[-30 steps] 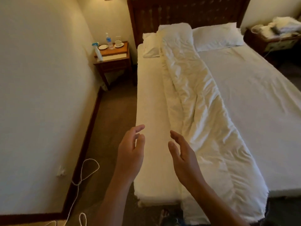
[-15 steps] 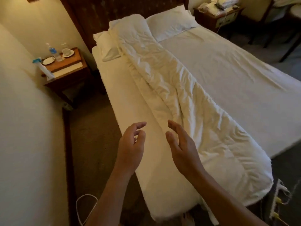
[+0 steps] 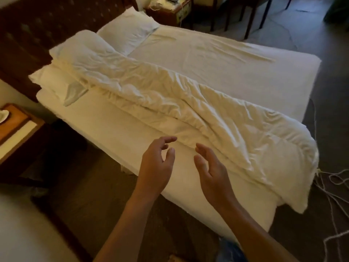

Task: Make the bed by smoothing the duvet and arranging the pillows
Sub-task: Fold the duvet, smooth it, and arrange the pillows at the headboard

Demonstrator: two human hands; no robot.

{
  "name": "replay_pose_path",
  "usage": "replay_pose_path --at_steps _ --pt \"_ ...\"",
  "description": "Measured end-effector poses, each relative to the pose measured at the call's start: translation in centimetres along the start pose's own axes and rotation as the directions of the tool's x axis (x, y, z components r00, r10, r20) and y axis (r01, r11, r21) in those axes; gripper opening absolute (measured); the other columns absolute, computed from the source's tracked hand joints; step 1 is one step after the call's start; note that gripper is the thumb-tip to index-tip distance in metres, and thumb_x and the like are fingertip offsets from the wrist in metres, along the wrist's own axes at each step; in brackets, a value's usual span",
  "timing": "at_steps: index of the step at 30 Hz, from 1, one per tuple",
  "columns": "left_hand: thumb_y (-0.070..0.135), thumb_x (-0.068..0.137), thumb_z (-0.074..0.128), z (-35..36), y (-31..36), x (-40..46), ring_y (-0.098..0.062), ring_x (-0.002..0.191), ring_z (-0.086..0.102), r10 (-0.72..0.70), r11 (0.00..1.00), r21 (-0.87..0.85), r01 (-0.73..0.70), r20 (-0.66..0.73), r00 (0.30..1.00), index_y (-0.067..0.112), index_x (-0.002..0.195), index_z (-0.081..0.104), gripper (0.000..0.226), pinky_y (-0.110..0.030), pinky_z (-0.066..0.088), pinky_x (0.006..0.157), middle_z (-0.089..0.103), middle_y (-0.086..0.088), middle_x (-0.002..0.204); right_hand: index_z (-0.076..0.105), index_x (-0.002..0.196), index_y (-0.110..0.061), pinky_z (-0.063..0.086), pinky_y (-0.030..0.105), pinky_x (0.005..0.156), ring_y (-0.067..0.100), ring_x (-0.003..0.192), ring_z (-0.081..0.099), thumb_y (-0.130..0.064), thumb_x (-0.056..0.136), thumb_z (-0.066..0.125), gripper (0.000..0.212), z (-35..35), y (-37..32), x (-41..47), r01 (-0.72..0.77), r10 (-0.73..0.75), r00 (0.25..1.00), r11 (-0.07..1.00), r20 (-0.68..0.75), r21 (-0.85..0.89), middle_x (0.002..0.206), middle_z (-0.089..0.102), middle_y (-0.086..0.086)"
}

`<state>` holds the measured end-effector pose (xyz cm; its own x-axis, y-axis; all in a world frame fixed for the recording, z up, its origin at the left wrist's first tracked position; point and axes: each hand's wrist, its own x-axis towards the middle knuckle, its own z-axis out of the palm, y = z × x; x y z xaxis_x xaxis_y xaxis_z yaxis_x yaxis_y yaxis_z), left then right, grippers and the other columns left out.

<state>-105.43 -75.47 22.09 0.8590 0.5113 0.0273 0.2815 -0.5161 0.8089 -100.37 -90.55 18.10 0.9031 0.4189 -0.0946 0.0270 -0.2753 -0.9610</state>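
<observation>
Since the duvet (image 3: 170, 103) looks soft and light, I would grip its near edge; left hand (image 3: 156, 165) and right hand (image 3: 213, 174) hover empty, fingers relaxed.

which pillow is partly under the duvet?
The pillow nearest the wooden nightstand; the duvet overlaps it. The other pillow lies uncovered.
</observation>
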Motion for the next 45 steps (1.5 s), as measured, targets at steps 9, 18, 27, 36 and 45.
replay_pose_path --at_steps 9,18,27,36,45 --pt "0.016 0.097 0.056 0.9 -2.9 7.3 -0.003 0.11 0.058 0.175 0.984 -0.038 -0.172 0.163 0.971 0.029 0.118 0.065 0.026 -0.018 0.046 0.081 0.065 0.014 0.116 0.048 0.143 -0.03 0.041 0.013 0.099 -0.006 0.127 0.048 -0.051 0.096 0.041 0.052 2.2 1.6 1.3 -0.078 0.083 0.951 0.997 -0.297 0.029 0.141 0.054 -0.016" --pt "0.015 0.096 0.058 2.8 -5.9 15.7 0.0 0.109 0.058 0.206 0.978 -0.093 -0.186 0.303 0.93 0.03 0.117 0.065 0.027 -0.013 0.045 0.083 0.066 0.018 0.116 0.049 0.142 -0.03 0.044 0.024 0.104 -0.004 0.127 0.049 -0.039 0.102 0.048 0.041 5.4 3.4 9.9 -0.163 0.16 0.918 0.986 -0.363 0.024 0.139 0.057 -0.013" --pt "0.013 0.093 0.06 7.2 -13.0 25.5 0.0 0.107 0.059 0.206 0.979 -0.085 -0.188 0.421 0.883 0.028 0.116 0.065 0.028 -0.005 0.039 0.082 0.066 0.018 0.113 0.049 0.142 -0.028 0.037 0.008 0.097 -0.007 0.126 0.048 -0.041 0.1 0.049 0.044 8.3 7.2 18.2 -0.259 0.21 0.872 0.965 -0.442 -0.052 0.138 0.056 -0.015" --pt "0.014 0.088 0.065 18.5 -26.2 34.9 -0.007 0.105 0.058 0.309 0.921 0.029 -0.388 0.552 0.774 0.022 0.108 0.066 0.022 -0.026 0.045 0.095 0.064 0.012 0.108 0.052 0.138 -0.027 0.044 0.042 0.105 0.011 0.122 0.056 -0.04 0.096 0.054 0.043 12.3 20.7 27.2 -0.444 0.232 0.775 0.862 -0.589 -0.245 0.133 0.061 -0.008" --pt "0.03 0.08 0.073 26.1 -34.3 42.1 -0.025 0.121 0.048 0.421 0.643 0.201 -0.739 0.713 0.561 0.024 0.134 0.053 0.058 -0.04 0.039 0.105 0.052 -0.001 0.135 0.054 0.136 -0.021 0.039 0.042 0.1 0.027 0.12 0.055 -0.033 0.087 0.065 0.051 12.1 31.9 31.9 -0.636 0.21 0.713 0.594 -0.669 -0.492 0.13 0.06 0.002"
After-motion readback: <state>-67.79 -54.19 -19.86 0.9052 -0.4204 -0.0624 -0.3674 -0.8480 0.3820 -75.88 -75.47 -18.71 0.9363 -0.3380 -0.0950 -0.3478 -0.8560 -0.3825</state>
